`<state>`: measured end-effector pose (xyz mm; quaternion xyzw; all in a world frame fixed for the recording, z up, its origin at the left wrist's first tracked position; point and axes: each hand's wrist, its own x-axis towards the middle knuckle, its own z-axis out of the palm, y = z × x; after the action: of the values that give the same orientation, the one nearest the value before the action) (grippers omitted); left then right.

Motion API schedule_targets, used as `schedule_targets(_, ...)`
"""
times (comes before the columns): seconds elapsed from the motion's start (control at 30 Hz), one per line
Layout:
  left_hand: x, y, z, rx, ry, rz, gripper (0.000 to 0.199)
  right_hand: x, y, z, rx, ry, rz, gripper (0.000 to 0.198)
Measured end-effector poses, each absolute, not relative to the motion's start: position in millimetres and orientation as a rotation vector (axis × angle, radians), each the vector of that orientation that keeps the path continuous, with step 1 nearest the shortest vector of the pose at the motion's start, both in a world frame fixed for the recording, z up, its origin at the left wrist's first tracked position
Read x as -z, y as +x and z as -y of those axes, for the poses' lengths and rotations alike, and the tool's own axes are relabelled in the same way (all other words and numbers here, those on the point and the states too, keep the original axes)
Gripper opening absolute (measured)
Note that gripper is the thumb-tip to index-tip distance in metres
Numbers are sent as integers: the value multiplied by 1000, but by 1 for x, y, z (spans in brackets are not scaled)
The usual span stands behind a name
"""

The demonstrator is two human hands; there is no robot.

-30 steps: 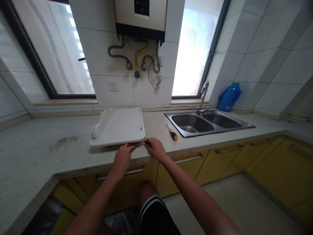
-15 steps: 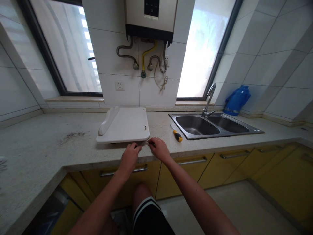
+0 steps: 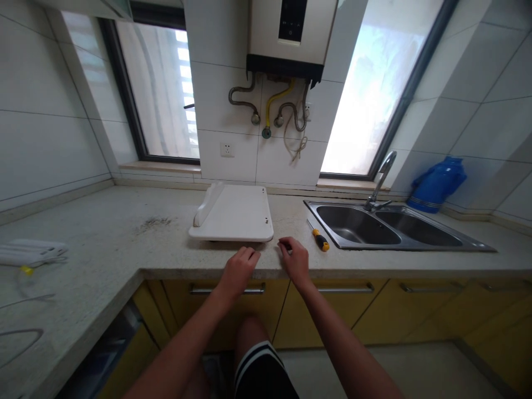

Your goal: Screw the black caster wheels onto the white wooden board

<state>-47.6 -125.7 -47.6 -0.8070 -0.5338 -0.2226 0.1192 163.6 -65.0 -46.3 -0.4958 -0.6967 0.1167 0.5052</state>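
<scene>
My left hand (image 3: 240, 270) is at the counter's front edge, fingers pinched together. Whatever it holds, if anything, is hidden. A short gap to the right, my right hand (image 3: 294, 259) is over the counter with thumb and fingers closed; I cannot make out what is between them. Just beyond both hands, a flat white plastic panel (image 3: 239, 213) lies on the counter, with a raised strip along its left side and small holes near its right edge. Right of my right hand, a yellow-and-black screwdriver (image 3: 319, 239) lies beside the sink, touched by neither hand.
A double-bowl steel sink (image 3: 409, 247) with a faucet (image 3: 380, 180) is set in the counter (image 3: 166, 249). A blue container (image 3: 438, 185) stands in the right corner. At left lies a white device (image 3: 31, 252) with wires. A water heater (image 3: 286, 52) hangs above; drawer handles project below.
My hands have moved apart; a small translucent piece showed between them before. The view has turned left, bringing the white device and wires into sight.
</scene>
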Motion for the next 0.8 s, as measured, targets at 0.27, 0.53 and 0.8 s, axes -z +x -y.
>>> schedule_targets(0.27,2,-119,141,581,-2345,1202,31,33,103,97,-232,-880,1389,15)
schedule_targets(0.53,-15,-301,151,555,-1849,2137,32,-5,-108,109,-604,-756,2187,11)
schedule_targets(0.8,20,-370,167,527,-1596,2474,44,-1,-202,83,-812,-908,2183,22)
